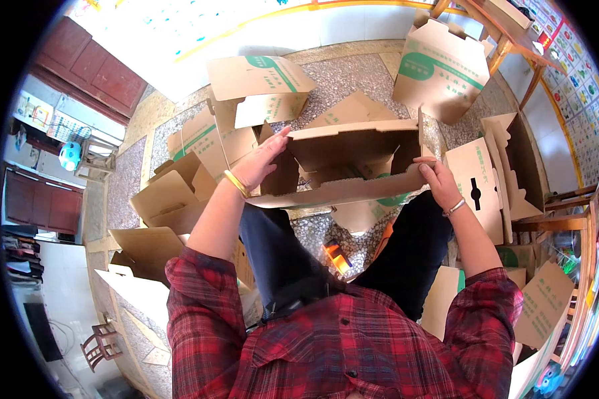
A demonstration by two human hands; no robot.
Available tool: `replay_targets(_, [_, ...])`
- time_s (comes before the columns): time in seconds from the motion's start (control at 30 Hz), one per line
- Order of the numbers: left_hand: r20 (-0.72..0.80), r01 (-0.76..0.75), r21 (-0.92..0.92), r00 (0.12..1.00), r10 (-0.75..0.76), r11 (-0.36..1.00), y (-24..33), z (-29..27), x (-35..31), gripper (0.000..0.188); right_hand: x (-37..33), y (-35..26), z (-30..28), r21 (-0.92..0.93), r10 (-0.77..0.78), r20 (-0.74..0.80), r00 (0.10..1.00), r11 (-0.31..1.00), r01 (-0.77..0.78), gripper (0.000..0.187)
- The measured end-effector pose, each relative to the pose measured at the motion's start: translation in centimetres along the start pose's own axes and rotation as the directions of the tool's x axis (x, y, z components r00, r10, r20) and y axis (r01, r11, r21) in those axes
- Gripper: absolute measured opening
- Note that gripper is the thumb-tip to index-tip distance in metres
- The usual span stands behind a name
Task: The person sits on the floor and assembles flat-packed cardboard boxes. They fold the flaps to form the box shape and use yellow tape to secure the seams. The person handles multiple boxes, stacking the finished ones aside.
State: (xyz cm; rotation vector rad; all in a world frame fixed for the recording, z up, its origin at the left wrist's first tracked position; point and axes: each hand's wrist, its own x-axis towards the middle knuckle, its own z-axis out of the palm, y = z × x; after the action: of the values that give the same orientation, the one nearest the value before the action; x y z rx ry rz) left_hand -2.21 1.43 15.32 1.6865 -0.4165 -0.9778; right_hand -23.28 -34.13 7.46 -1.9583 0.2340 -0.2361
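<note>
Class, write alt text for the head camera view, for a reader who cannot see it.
A seated person in a red plaid shirt holds an open brown cardboard box over their lap, left hand on its left end, right hand gripping its right edge. More folded and flat cardboard boxes lie on the speckled floor.

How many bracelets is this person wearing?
2: a gold bangle on the left wrist, a thin silver bracelet on the right wrist. Sleeves could hide more.
</note>
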Motion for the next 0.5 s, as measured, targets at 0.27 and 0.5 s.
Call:
replay_targets(0.27, [-0.044, 0.004, -0.178, 0.999, -0.012, 0.984, -0.8, -1.9, -0.4, 0.079, -0.9, 0.5, 1.1, 0.005, 0.110, -0.131, 0.985, 0.994, -0.111, 0.039])
replay_targets(0.5, [-0.090, -0.354, 0.280, 0.916, 0.391, 0.892, -1.2, -2.0, -0.5, 0.060, -0.5, -0.1, 1.9, -0.116, 0.166, -0.225, 0.960, 0.974, -0.195, 0.041])
